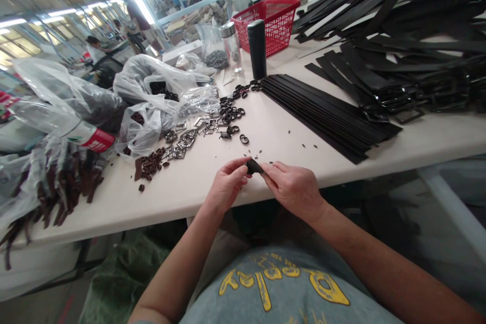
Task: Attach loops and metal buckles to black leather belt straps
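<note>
Between my two hands, just above the table's front edge, is a short bent piece of black strap [255, 166]. My left hand [226, 185] pinches its left end between thumb and fingers. At the other end, the fingers of my right hand [295, 186] are closed on the strap; the rest of it is hidden. Close beyond the hands lie small dark bits and a black belt loop [244, 138]. More black loops [232, 111] are scattered farther back, beside a pile of metal buckles [186, 140].
Flat black straps [315, 111] lie stacked to the right, with buckled belts [413, 81] heaped behind. A black flask [257, 49], a glass bottle [231, 48] and a red basket [279, 25] stand at the back. Brown loops [154, 163], plastic bags [146, 78] and brown straps [61, 182] occupy the left.
</note>
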`<state>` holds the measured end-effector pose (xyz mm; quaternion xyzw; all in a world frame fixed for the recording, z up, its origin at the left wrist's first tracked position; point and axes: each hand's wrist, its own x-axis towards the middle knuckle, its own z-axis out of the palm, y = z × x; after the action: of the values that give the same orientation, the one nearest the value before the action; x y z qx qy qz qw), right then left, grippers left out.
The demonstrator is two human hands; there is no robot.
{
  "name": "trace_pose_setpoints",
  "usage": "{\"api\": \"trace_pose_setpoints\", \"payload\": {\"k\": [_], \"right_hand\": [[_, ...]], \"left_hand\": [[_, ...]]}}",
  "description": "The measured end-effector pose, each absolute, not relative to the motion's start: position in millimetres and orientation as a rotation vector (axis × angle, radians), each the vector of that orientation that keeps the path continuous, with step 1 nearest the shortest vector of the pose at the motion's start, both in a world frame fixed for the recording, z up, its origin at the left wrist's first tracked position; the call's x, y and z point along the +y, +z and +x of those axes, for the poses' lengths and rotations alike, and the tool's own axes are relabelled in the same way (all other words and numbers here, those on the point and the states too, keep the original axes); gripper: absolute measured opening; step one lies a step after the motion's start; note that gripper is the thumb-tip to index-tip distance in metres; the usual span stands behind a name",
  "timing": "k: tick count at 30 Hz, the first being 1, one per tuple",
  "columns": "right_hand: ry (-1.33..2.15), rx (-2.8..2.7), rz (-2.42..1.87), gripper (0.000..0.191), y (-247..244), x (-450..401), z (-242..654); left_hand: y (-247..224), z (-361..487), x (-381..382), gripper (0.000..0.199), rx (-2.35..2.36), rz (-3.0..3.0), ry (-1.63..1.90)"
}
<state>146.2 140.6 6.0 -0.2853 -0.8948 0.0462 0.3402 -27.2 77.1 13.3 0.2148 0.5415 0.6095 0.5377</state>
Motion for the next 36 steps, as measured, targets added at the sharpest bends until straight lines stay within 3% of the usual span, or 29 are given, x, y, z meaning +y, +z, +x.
{"api": "trace_pose_setpoints", "payload": {"k": [12,19,28,36], "right_hand": [[0.181,-2.315,-0.673,0.023,7,135,144],[0.183,-2.348,-0.559,0.025,14,131,151],[0.143,-2.36,-0.561,0.026,11,127,164],[0.124,-2.317,-0.61,0.025,6,120,167]], "left_hand": [[14,-22,79,0.049,1.188,0.41,1.457],[26,-28,78,0.032,1.203,0.539,1.288],[29,-20,73,0.027,1.238,0.719,1.143],[36,-9,58,0.039,1.357,1.111,1.116]]}}
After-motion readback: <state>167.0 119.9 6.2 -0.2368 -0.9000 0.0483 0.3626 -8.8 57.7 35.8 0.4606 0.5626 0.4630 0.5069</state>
